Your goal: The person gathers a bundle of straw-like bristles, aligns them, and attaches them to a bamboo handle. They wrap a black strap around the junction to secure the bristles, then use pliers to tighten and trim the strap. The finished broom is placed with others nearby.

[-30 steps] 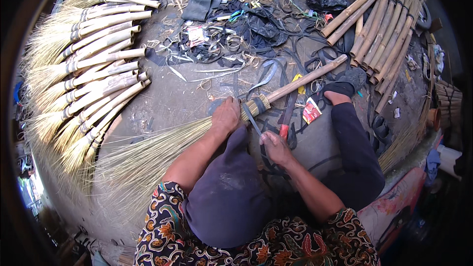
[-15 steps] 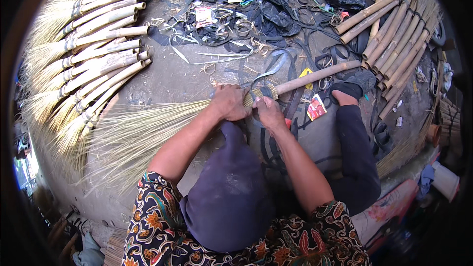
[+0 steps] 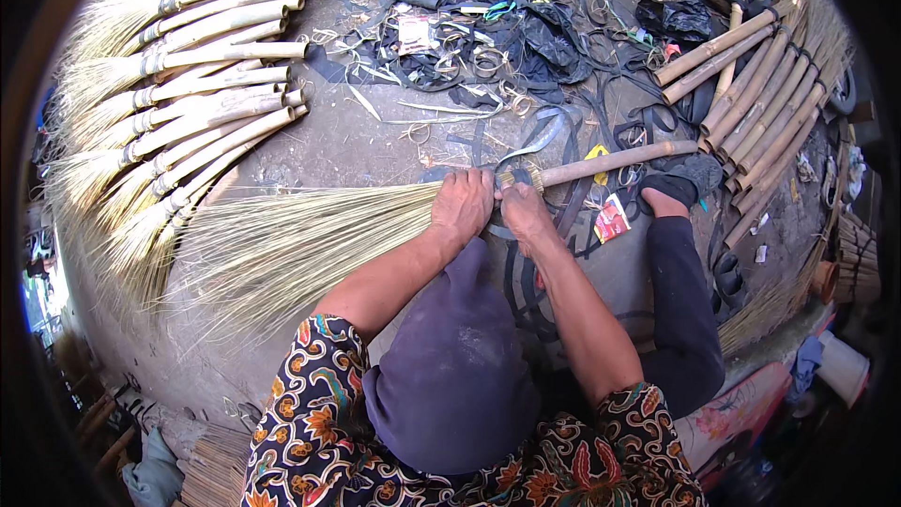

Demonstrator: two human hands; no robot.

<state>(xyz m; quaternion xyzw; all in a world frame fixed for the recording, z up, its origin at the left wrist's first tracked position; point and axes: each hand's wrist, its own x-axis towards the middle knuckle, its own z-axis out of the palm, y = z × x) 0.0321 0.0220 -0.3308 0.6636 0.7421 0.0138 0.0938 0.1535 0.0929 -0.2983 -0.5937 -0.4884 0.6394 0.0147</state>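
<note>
A grass broom with long pale bristles [image 3: 357, 221] and a bamboo handle [image 3: 615, 162] lies across in front of me, bristles to the left and handle to the right. My left hand [image 3: 463, 201] is closed around the bristles close to the neck. Just right of it, my right hand [image 3: 526, 212] has its fingers pressed together at the neck, on a dark binding strip. The strip's exact course between my fingers is partly hidden. A loose grey strip [image 3: 544, 134] curls on the floor beyond the neck.
Finished brooms [image 3: 225, 61] lie in a row at the left. More brooms [image 3: 765, 99] are stacked at the right. Black strips and scraps [image 3: 511, 38] litter the far floor. A red packet [image 3: 611, 218] lies near my sandalled foot [image 3: 678, 186].
My two hands have come closer together at the broom's neck. My right hand has turned and now lies more over the binding. The whole view has shifted slightly.
</note>
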